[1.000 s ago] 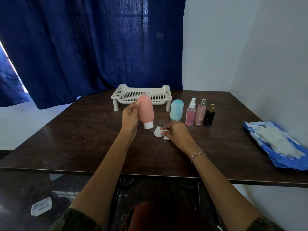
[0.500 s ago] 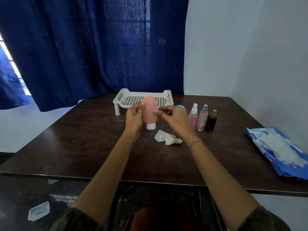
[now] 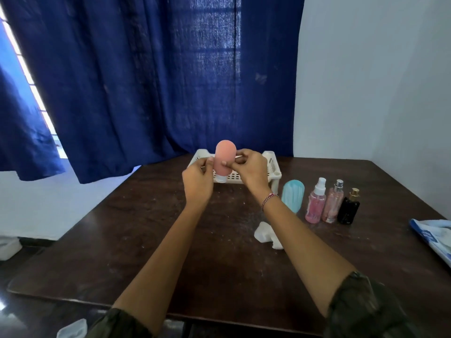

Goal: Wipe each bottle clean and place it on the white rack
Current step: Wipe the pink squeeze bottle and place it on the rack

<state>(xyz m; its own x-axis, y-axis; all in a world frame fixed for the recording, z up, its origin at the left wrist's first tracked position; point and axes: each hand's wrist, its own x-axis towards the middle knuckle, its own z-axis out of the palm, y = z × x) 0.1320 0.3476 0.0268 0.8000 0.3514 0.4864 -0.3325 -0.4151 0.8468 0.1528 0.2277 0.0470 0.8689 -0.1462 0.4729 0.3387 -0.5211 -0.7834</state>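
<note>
A pink squeeze bottle [image 3: 225, 158] with a white cap pointing down hangs in the air in front of the white rack [image 3: 272, 167]. My left hand [image 3: 198, 182] pinches its left side and my right hand [image 3: 250, 170] pinches its right side. On the table to the right stand a light blue squeeze bottle [image 3: 292, 199], a pink spray bottle with a white top [image 3: 315, 204], a paler pink spray bottle [image 3: 333, 202] and a black bottle with a gold cap [image 3: 349, 211]. A crumpled white wipe [image 3: 267, 234] lies on the table below my right forearm.
The dark wooden table [image 3: 136, 240] reaches a white wall on the right and a blue curtain [image 3: 146, 81] behind. A blue-and-white wipe pack [image 3: 434, 234] lies at the right edge. A clear plastic box [image 3: 72, 329] sits on the floor at lower left.
My right hand let go of the wipe on the table and came up to the pink bottle. Both hands have carried the bottle up and towards the rack.
</note>
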